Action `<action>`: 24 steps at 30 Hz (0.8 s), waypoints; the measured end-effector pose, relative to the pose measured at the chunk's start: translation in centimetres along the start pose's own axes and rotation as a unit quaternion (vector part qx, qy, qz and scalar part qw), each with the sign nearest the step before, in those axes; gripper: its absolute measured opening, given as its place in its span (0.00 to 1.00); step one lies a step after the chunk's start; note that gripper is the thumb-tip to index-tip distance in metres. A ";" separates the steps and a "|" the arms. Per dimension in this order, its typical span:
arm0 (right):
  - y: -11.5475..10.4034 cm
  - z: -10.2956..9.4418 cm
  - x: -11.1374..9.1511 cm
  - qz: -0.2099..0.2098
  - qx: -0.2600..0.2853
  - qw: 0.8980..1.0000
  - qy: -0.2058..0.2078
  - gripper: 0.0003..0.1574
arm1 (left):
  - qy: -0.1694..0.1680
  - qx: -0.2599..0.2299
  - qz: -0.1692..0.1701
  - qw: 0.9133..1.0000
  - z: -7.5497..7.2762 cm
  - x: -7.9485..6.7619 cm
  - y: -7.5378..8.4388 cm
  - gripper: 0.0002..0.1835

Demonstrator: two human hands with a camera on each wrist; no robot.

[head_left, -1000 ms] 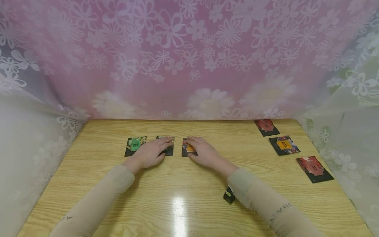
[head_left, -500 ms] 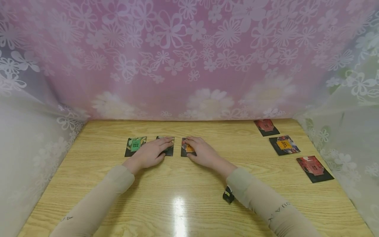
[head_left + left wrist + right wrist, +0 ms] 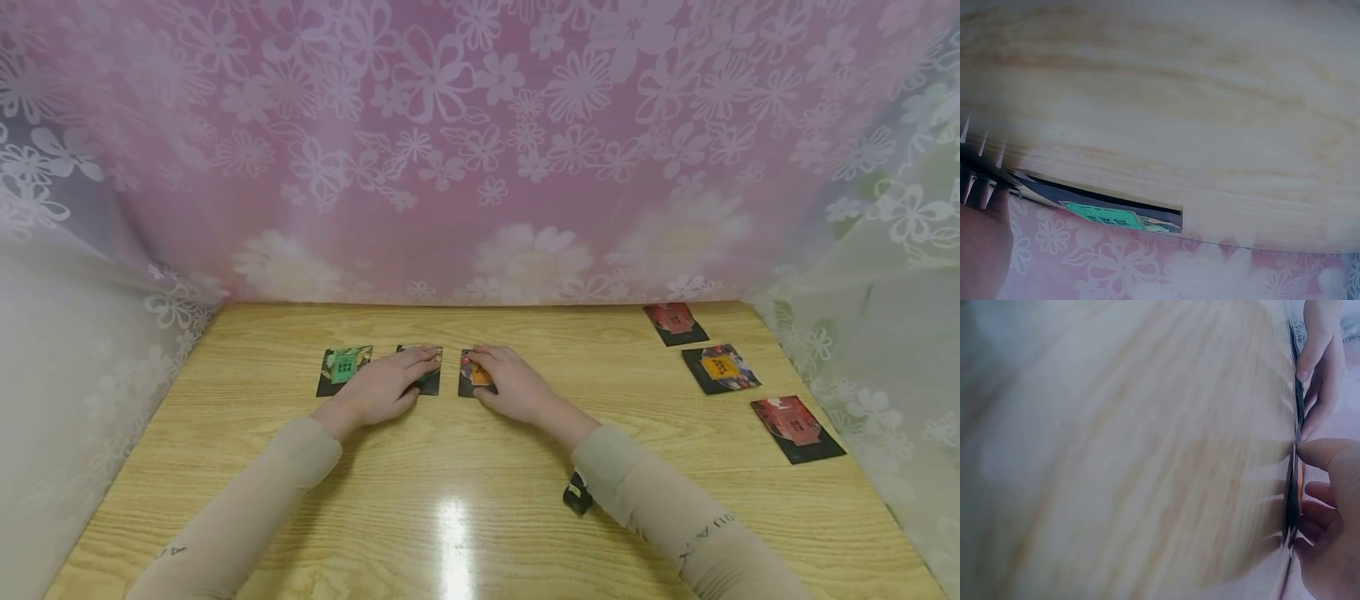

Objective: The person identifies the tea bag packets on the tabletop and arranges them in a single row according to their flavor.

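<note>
My left hand (image 3: 382, 387) lies palm down over a flat dark packet (image 3: 429, 383), fingers extended across it and most of its front hidden. Left of that hand, a second packet (image 3: 343, 368) with a green label lies flat. My right hand (image 3: 513, 383) rests on a packet with an orange label (image 3: 480, 377), its fingers spread, with one near the far edge and the thumb near the close edge. The right wrist view shows these fingertips (image 3: 1302, 447) down at the thin packet (image 3: 1291, 506). A narrow gap separates the two covered packets.
Toward the right side of the wooden table (image 3: 465, 450) lie a red-label packet (image 3: 675, 322), an orange-label packet (image 3: 722, 367) and another red one (image 3: 798, 428). A small black object (image 3: 577, 493) sits at the right cuff. Floral curtains (image 3: 480, 167) enclose the back and sides.
My right hand has slid very slightly left together with the orange-label packet. My left hand and the other packets stay put.
</note>
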State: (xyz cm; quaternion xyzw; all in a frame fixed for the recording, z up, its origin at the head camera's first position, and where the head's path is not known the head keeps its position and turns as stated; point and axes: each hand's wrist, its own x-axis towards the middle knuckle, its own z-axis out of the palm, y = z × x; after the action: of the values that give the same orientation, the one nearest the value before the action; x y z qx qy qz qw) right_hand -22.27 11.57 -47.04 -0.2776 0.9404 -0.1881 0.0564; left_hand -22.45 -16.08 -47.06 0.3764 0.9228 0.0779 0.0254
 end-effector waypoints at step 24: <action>6.6 -4.9 -6.2 0.052 0.053 0.992 0.099 0.43 | -0.001 -0.009 -0.003 1.000 -0.1 0.1 0.1 0.29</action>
State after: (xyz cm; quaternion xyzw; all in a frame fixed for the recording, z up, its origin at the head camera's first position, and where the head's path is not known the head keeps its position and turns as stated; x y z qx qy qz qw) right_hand -21.44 21.63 -45.05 -0.2050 0.9433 -0.2607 -0.0124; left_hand -22.47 -15.99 -46.94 0.3731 0.9234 0.0855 0.0301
